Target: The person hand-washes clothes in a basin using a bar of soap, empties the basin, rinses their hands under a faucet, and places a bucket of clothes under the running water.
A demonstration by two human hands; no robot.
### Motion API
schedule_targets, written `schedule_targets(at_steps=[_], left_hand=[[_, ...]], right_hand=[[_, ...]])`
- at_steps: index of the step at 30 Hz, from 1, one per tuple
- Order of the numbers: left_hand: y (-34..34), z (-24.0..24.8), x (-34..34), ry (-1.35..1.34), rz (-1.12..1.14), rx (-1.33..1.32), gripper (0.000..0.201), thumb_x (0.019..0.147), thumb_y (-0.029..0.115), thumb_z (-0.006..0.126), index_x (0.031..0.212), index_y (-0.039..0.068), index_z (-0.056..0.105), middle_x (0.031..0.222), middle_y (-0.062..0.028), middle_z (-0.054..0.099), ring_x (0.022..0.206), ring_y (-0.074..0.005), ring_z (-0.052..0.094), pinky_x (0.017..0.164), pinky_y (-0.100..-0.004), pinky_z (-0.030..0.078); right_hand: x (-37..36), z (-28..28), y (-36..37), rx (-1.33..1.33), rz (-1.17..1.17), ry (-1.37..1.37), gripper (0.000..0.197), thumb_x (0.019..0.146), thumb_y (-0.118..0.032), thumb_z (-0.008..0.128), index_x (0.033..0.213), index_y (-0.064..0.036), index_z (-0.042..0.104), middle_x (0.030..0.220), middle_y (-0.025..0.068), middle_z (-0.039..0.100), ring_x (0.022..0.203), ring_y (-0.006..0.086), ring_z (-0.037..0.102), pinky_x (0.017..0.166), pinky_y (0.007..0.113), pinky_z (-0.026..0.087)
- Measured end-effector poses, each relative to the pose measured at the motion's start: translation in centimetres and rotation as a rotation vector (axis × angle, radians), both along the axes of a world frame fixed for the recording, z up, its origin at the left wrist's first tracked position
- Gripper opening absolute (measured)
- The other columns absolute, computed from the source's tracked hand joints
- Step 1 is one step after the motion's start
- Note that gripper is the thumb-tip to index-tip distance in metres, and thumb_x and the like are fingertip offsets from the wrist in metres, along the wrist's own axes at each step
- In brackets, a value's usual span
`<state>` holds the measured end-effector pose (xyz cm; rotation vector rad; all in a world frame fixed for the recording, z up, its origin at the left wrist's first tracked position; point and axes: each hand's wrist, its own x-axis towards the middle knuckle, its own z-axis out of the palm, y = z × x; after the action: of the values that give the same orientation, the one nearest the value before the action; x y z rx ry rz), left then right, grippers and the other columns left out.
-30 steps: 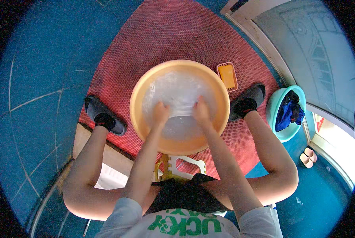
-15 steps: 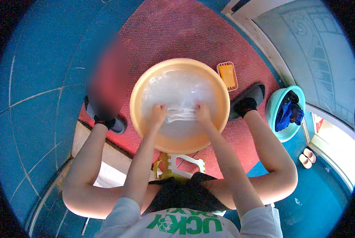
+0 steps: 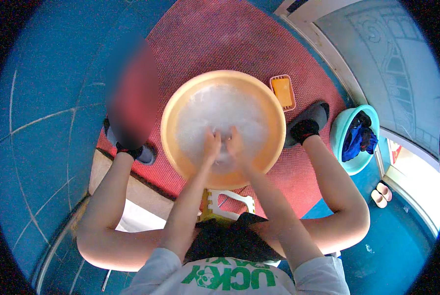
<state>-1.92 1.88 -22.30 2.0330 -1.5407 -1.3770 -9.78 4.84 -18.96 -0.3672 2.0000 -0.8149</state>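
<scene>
A round yellow-orange basin (image 3: 170, 115) full of cloudy, sudsy water stands between my feet. Just below the basin's middle, my left hand (image 3: 213, 142) and my right hand (image 3: 234, 143) are close together, fingers curled and dipped into the water. The white cloth they grip is sunk between them and hardly shows through the suds. Fingertips are blurred and partly under water.
An orange soap bar (image 3: 281, 92) lies in a pink dish beyond the basin's right rim. A turquoise tub (image 3: 349, 166) holds dark and blue clothes. Behind the basin is a small white and yellow stool (image 3: 232, 201). Pale slippers (image 3: 381, 195) rest on the floor, right. Red matting (image 3: 205, 39) lies underneath.
My hands have come together from either side and moved slightly nearer to me. The white cloth, stretched between them on the surface before, has gone under the cloudy water.
</scene>
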Motion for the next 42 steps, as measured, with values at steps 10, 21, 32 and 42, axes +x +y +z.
schedule_targets(at_steps=[10, 21, 32, 42], left_hand=[[-6.7, 2.0, 5.7, 0.022, -0.141, 0.258, 0.059, 0.080, 0.045, 0.037, 0.114, -0.004, 0.037, 0.113, -0.0202, 0.043, 0.103, -0.0294, 0.043, 0.084, -0.0347, 0.034], [-2.8, 3.3, -1.6, -0.074, -0.185, 0.316, 0.065, 0.079, 0.051, 0.034, 0.112, -0.006, 0.039, 0.113, -0.0177, 0.044, 0.106, -0.0274, 0.040, 0.087, -0.0367, 0.032], [-2.6, -0.2, 3.3, 0.358, 0.102, 0.436, 0.033, 0.066, 0.014, 0.060, 0.094, -0.002, 0.051, 0.082, -0.0076, 0.055, 0.073, -0.0162, 0.051, 0.064, -0.0289, 0.041], [-3.8, 5.1, 2.6, -0.220, -0.692, 0.163, 0.047, 0.060, 0.019, 0.061, 0.104, 0.007, 0.050, 0.098, -0.0154, 0.052, 0.091, -0.0278, 0.049, 0.076, -0.0353, 0.039]], right_hand=[[-4.8, -2.4, 1.9, -0.112, -0.171, 0.119, 0.041, 0.077, -0.015, 0.047, 0.114, 0.0000, 0.036, 0.107, 0.0155, 0.045, 0.099, 0.0258, 0.043, 0.084, 0.035, 0.033], [-3.9, -8.9, 3.9, -0.227, -0.102, -0.404, 0.037, 0.078, -0.010, 0.042, 0.115, -0.0061, 0.038, 0.100, 0.0102, 0.050, 0.092, 0.0228, 0.047, 0.078, 0.031, 0.037], [-3.5, -1.5, 1.2, 0.032, -0.044, 0.005, 0.030, 0.073, -0.018, 0.050, 0.096, 0.0020, 0.049, 0.082, 0.0105, 0.054, 0.073, 0.0178, 0.050, 0.066, 0.029, 0.040], [-4.9, -4.0, 3.3, 0.104, -0.615, -0.462, 0.042, 0.072, -0.028, 0.056, 0.099, 0.0021, 0.047, 0.093, 0.0135, 0.050, 0.083, 0.0212, 0.049, 0.071, 0.032, 0.040]])
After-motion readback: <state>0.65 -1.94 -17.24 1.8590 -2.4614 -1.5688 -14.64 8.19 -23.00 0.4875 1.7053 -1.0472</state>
